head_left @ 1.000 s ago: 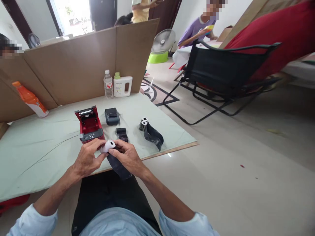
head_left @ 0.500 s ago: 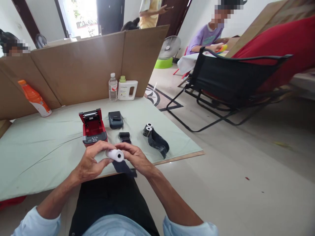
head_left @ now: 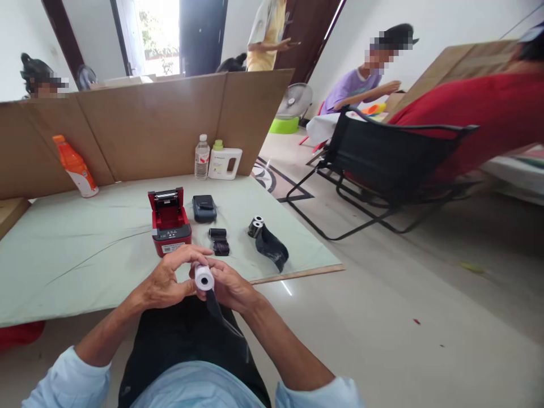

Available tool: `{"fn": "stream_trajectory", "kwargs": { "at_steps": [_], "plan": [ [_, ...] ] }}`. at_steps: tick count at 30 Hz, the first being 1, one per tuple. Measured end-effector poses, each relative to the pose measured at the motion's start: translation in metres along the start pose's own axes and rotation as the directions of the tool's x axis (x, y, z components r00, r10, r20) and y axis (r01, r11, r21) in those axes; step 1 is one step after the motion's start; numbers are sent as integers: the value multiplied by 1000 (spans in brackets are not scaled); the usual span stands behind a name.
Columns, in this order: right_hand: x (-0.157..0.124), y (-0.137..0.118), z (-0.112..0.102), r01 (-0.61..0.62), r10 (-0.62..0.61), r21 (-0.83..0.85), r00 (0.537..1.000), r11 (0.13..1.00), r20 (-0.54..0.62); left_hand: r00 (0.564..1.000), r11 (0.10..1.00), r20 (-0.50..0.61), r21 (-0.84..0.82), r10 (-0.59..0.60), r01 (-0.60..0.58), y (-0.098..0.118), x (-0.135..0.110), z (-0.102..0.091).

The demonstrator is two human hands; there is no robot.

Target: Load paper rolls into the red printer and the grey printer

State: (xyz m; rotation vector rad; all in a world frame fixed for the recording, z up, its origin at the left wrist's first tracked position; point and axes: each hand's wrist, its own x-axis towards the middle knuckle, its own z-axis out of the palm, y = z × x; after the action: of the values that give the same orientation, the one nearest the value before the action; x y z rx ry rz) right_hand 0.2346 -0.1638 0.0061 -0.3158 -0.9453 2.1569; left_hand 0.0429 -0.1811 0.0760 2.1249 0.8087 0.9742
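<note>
Between my two hands, above my lap at the table's front edge, is a white paper roll (head_left: pixel 204 277), its round end with a dark core hole facing me. A dark strip (head_left: pixel 215 309) hangs below it towards my lap. My left hand (head_left: pixel 168 280) grips the roll from the left, thumb below and fingers above. My right hand (head_left: pixel 229 283) closes on it from the right, some fingertips hidden behind it. Just beyond my left hand stands a small red and black printer (head_left: pixel 171 232), lid up and its red inside showing.
Behind the printer lies a dark grey case (head_left: pixel 204 208). Black rolls (head_left: pixel 218 241) and paper rolls with a loose black strip (head_left: pixel 272 247) lie to the right. An orange bottle (head_left: pixel 76 169), water bottle (head_left: pixel 202 158) and white jug (head_left: pixel 225 162) stand along a cardboard screen (head_left: pixel 148 119). People sit beyond.
The roll has turned so its end faces me more squarely, and it sits slightly lower. The dark strip now trails over my lap. The view has shifted a little; a co-worker's hand has risen.
</note>
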Motion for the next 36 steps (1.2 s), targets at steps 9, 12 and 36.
{"fn": "stream_trajectory", "kwargs": {
  "at_steps": [9, 12, 36],
  "plan": [
    [7, -4, -8, 102, -109, -38, 949, 994, -295, 959, 619, -60, 752, -277, 226, -49, 9, -61],
    [12, -6, -12, 108, -133, -87, 921, 990, -367, 937, 548, -20, 807, -349, 221, -65, 14, -60],
    [38, 9, -8, 36, -133, -215, 881, 976, -454, 964, 714, -29, 678, 263, -175, -46, -12, -28]
  ]
}}
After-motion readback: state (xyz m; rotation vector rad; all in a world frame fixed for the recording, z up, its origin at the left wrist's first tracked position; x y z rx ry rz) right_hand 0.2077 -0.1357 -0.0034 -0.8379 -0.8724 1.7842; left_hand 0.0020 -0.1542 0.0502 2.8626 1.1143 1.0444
